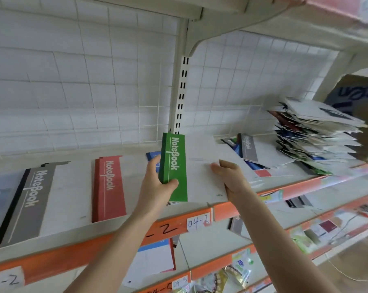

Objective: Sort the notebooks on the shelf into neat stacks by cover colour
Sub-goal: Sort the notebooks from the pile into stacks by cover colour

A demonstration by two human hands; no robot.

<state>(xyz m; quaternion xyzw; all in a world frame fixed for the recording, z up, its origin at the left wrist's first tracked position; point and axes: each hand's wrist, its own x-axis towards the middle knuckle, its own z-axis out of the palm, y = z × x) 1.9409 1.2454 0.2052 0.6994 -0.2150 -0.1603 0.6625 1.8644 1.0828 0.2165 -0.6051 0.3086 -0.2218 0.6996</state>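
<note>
Both hands on the green notebook, held over the shelf and tilted up, green spine strip on its left side, white cover facing camera. Left hand: thumb pressed on the green strip, fingers curled round the spine edge, so it grips. Right hand: fingers flat on the white cover near its right edge, pinching that edge; thumb hidden, can't tell where it sits. Just behind the left fingers, a blue notebook peeks out flat on the shelf. Left of the left fingers: red notebook, then further left a grey notebook, both lying flat, apart from each other. Right of the right fingers: another grey-spined notebook on top of a loose spread of mixed covers, and beyond that a tall messy pile, edges misaligned. Paper tag "04-2" on the orange shelf rim, below the right fingers.
</note>
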